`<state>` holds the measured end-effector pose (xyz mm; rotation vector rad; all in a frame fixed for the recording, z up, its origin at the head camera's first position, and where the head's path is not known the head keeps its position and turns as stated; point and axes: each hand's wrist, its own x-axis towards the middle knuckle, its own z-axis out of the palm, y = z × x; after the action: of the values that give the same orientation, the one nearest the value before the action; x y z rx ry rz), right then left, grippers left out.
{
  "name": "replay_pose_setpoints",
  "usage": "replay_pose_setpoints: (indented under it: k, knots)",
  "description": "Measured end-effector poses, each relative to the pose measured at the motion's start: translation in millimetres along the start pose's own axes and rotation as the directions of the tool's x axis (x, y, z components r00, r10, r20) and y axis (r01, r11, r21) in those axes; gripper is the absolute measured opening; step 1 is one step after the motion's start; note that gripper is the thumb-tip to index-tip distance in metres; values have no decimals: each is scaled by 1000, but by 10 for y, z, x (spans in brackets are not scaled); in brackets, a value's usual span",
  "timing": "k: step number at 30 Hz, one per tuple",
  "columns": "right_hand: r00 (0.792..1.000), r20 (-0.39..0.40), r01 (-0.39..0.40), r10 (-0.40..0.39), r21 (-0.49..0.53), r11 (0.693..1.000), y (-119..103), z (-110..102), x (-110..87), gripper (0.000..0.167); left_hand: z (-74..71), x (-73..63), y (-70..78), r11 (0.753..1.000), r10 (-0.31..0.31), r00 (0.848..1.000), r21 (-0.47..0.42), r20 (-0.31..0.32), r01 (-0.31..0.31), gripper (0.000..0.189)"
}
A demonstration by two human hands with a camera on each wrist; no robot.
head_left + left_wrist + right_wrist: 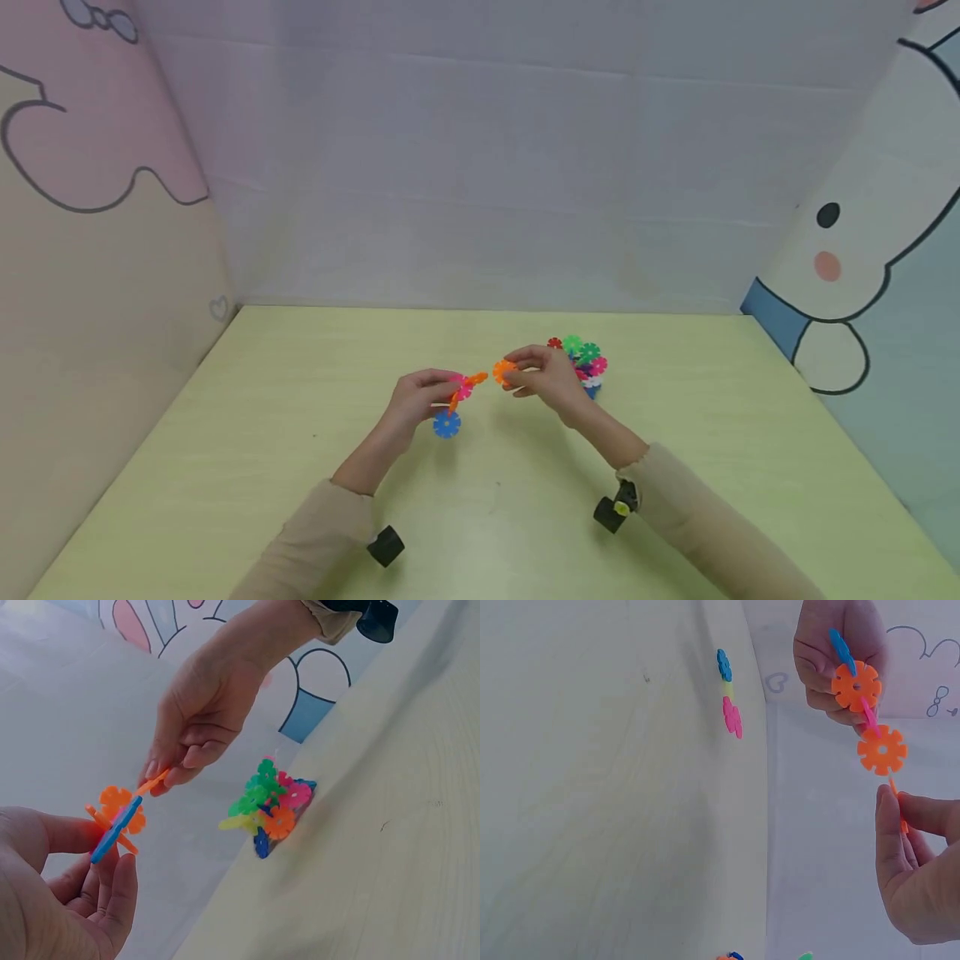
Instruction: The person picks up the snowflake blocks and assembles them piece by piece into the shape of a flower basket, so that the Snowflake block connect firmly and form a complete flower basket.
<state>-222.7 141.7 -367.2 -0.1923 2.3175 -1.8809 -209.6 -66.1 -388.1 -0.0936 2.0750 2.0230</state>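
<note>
My left hand [423, 396] pinches a small joined string of notched plastic snowflake discs, held above the table. A pink disc [462, 387] sits at the fingers, with a blue disc [447, 424] at one end and two orange discs joined on, one of them an orange disc [883, 750] facing the right wrist camera. My right hand [551, 379] pinches a single orange disc [504, 372] between thumb and fingers. In the right wrist view this disc [898, 802] is edge-on, close against the rim of the string's end disc; whether they interlock I cannot tell.
A pile of loose discs [591, 353] in several colours lies on the pale table [675, 500], behind and right of my right hand. Joined blue, yellow and pink pieces [732, 718] appear on the table in the right wrist view. A pale cloth wall [480, 167] stands behind.
</note>
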Motion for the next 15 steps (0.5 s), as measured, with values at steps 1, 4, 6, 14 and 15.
replay_pose_setpoints:
  k: [1,4,6,14,15]
  knots:
    - [1000,-3,-3,3,6,1000,0,1,-6,29,16,0,-1,1000,8,1000,2,5,-8,25]
    - [1000,-15,-7,7,23,1000,13,14,-14,29,51,2,-3,1000,16,1000,10,4,-16,25]
    - [1000,-26,-3,4,29,1000,18,20,-17,29,62,3,-4,1000,15,1000,18,-4,-15,25]
    - [998,-56,-20,23,53,998,6,79,-27,24,96,-5,0,999,11,1000,37,-15,-10,22]
    - [998,-61,-29,33,67,997,7,91,-31,24,106,-7,0,999,14,1000,38,-20,-13,22]
